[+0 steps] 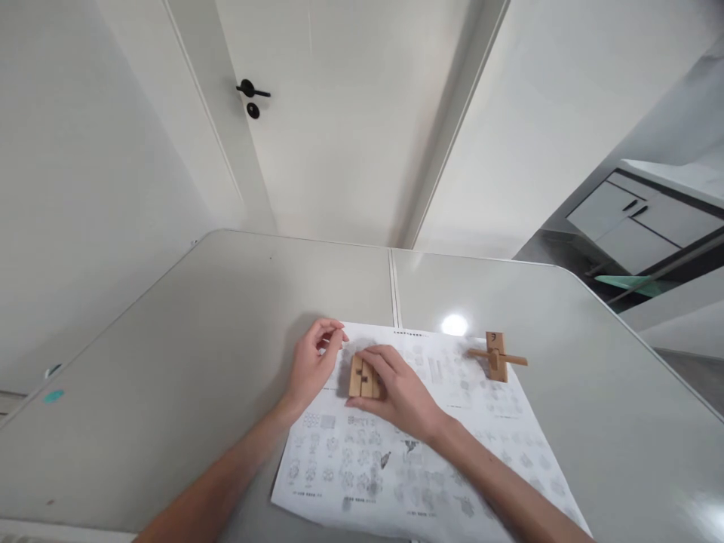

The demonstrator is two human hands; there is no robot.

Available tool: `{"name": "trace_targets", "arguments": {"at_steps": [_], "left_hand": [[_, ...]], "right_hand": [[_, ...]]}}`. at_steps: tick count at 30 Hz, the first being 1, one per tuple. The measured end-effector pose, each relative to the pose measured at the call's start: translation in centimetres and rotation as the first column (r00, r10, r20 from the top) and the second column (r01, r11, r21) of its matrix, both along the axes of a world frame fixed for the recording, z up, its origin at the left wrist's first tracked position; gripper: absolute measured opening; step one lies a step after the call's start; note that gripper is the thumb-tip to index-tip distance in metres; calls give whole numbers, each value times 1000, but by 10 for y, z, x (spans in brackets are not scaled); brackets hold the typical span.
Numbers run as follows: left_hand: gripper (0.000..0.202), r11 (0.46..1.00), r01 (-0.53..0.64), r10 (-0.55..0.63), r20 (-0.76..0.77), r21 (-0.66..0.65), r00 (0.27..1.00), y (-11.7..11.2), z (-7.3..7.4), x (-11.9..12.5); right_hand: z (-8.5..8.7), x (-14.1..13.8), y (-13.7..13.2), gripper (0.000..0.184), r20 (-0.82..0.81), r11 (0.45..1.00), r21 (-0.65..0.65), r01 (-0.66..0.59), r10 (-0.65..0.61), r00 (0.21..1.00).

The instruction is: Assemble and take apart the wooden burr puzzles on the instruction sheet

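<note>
My right hand (399, 392) grips a light-brown wooden block puzzle (362, 377), thumb along its near edge and fingers over its far edge. The puzzle has seams between its bars and small dark notches on top. Part of its right side is hidden under my palm. Just left of it, my left hand (317, 358) rests at the paper's edge with loosely bent fingers, and nothing shows in it. Beneath the puzzle lies a white instruction sheet (317, 467) printed with small grey diagrams.
A cross-shaped wooden puzzle (496, 357) with a dark mark stands on the sheet's right upper edge. The pale, glossy table (197, 339) has a seam across it and a teal spot (53, 396) at left. Beyond are a white door (351, 113) and a cabinet (639, 219).
</note>
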State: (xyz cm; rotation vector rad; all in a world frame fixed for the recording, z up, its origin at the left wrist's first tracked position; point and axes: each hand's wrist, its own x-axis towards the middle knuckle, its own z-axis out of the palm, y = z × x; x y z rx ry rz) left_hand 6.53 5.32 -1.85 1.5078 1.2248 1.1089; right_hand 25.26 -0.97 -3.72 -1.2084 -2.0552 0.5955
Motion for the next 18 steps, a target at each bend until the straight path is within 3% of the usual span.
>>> {"name": "trace_targets", "arguments": {"at_steps": [7, 13, 18], "left_hand": [[15, 996, -94, 95, 46, -8, 994, 9, -3, -4], [13, 996, -89, 89, 16, 7, 996, 11, -1, -4], [16, 998, -65, 67, -82, 27, 994, 13, -1, -6]], "right_hand": [[1, -4, 41, 64, -3, 996, 41, 73, -73, 997], [-12, -11, 48, 60, 29, 998, 38, 49, -50, 998], [-15, -5, 40, 91, 45, 998, 65, 24, -27, 999]]}}
